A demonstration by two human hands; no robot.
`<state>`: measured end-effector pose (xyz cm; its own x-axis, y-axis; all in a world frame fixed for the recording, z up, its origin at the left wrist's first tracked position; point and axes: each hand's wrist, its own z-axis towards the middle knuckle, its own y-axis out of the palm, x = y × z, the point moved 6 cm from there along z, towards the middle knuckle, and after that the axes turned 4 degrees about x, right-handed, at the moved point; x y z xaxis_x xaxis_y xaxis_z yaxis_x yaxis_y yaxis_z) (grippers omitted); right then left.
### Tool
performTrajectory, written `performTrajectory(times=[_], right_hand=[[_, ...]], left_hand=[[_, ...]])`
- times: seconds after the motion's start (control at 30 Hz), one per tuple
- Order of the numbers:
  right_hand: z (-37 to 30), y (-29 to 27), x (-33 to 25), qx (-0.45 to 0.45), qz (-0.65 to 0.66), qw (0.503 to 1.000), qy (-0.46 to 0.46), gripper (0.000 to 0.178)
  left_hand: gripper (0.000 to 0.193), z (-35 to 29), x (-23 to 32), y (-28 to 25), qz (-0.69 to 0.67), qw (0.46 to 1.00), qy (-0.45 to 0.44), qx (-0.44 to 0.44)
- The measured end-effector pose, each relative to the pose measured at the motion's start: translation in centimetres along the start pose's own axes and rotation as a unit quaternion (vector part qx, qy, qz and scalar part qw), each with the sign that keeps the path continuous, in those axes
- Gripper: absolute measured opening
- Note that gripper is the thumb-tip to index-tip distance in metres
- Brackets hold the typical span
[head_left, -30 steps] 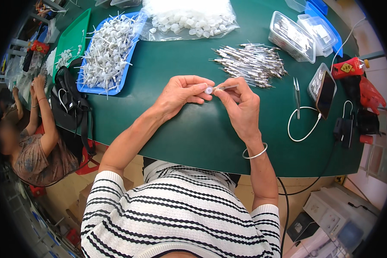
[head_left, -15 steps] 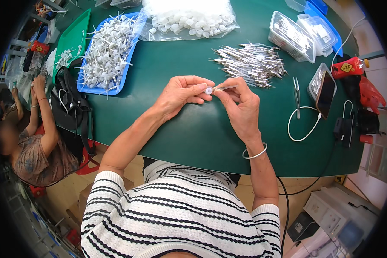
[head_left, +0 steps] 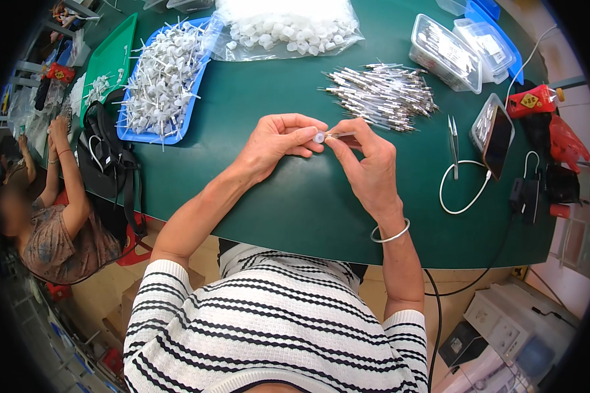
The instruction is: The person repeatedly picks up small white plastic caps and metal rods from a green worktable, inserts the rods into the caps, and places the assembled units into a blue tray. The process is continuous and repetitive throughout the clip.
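Note:
Over the middle of the green table, my left hand (head_left: 278, 144) is closed, pinching a small white plastic cap (head_left: 318, 137) between thumb and fingers. My right hand (head_left: 366, 154) is closed too, holding a thin metal-and-white rod (head_left: 345, 134) with its tip against the cap. Whether the tip is inside the cap I cannot tell. Beyond my right hand lies a loose heap of similar thin rods (head_left: 383, 98). To the far left, a blue tray (head_left: 195, 98) holds a pile of white caps with rods (head_left: 164, 82).
A clear bag of white caps (head_left: 288, 33) lies at the back. On the right are a clear box of rods (head_left: 444, 56), tweezers (head_left: 453, 147), a white cable (head_left: 462, 213) and a phone (head_left: 497, 143). A backpack (head_left: 108, 147) and another person (head_left: 65, 229) are at the left.
My right hand has turned slightly and its wrist has shifted a little to the right. The rod stays at the cap, and my left hand keeps its place.

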<state>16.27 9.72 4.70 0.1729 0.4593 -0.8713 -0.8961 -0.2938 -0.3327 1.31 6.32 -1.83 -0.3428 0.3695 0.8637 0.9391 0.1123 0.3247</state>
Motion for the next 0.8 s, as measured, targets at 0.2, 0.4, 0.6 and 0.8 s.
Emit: performTrajectory(times=[0.2, 0.4, 0.6, 0.8], right_hand=[[-0.1, 0.0, 0.7, 0.005, 0.023, 0.999, 0.043, 0.014], [-0.2, 0.1, 1.5, -0.001, 0.081, 0.992, 0.099, 0.014], [-0.2, 0.2, 1.6, -0.012, 0.099, 0.990, 0.097, 0.014], [-0.2, 0.2, 1.8, 0.003, 0.103, 0.990, 0.094, 0.013]], left_hand=[[0.024, 0.0, -0.1, 0.0, 0.007, 1.000, 0.014, -0.001], [0.025, 0.0, -0.1, 0.0, 0.002, 1.000, 0.016, -0.006], [0.025, -0.1, -0.1, 0.0, 0.006, 1.000, 0.016, -0.005], [0.024, -0.1, 0.0, 0.0, 0.005, 1.000, 0.007, 0.003]])
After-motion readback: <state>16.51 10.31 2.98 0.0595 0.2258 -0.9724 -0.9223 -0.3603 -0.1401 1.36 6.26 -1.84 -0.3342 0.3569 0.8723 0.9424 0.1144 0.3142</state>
